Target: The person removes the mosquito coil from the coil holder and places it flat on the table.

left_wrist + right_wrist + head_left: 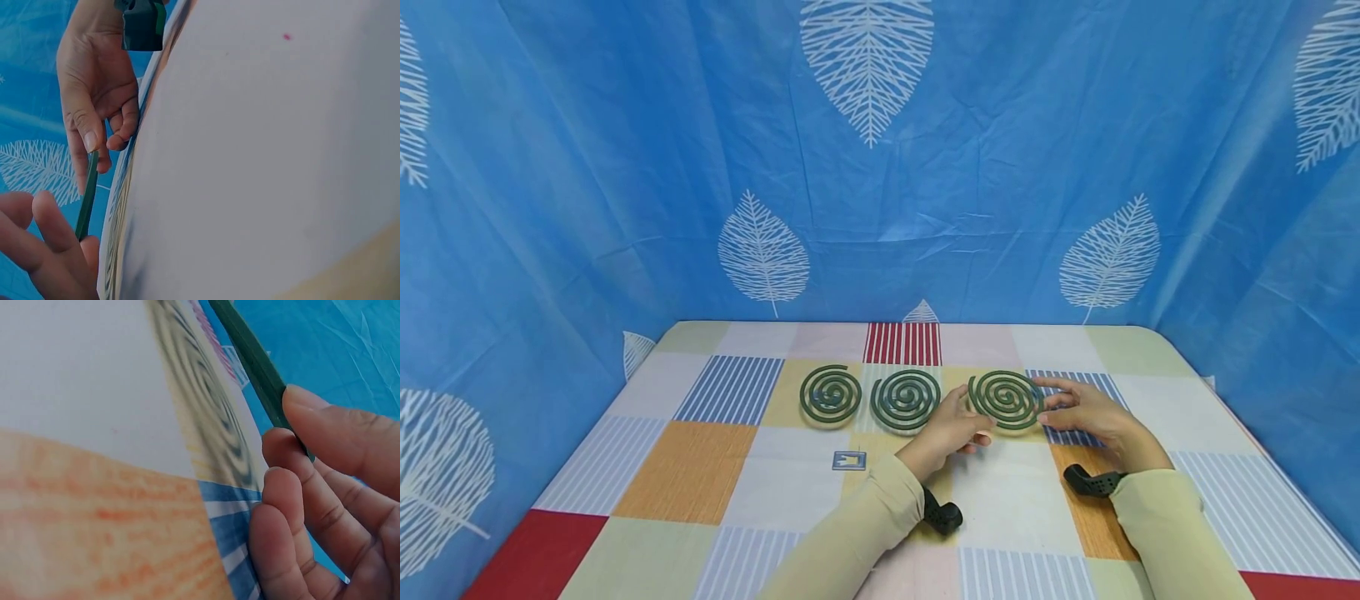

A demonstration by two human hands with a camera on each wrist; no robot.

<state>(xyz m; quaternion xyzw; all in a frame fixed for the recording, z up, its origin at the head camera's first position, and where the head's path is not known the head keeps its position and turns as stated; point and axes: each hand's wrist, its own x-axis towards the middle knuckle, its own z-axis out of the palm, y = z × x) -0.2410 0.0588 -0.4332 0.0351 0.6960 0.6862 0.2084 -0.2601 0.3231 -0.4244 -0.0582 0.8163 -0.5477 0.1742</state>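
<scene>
A dark green mosquito coil (pixel 1007 398) is held level between both hands, a little above the table. My left hand (pixel 950 431) grips its left edge. The right hand (pixel 1093 414) pinches the opposite edge; in the right wrist view, the coil (pixel 265 381) shows edge-on between thumb and fingers (pixel 284 447), its spiral shadow falling on the cloth. To the left, a second green coil (pixel 907 399) lies beside the left hand's fingers, and a third coil (pixel 831 395) lies farther left in the same row.
A patchwork-patterned cloth (pixel 692 471) covers the table. Blue sheeting with white leaf prints (pixel 955 208) hangs behind the table and along both sides. Black wrist devices (pixel 942 513) sit below each hand, close over the cloth.
</scene>
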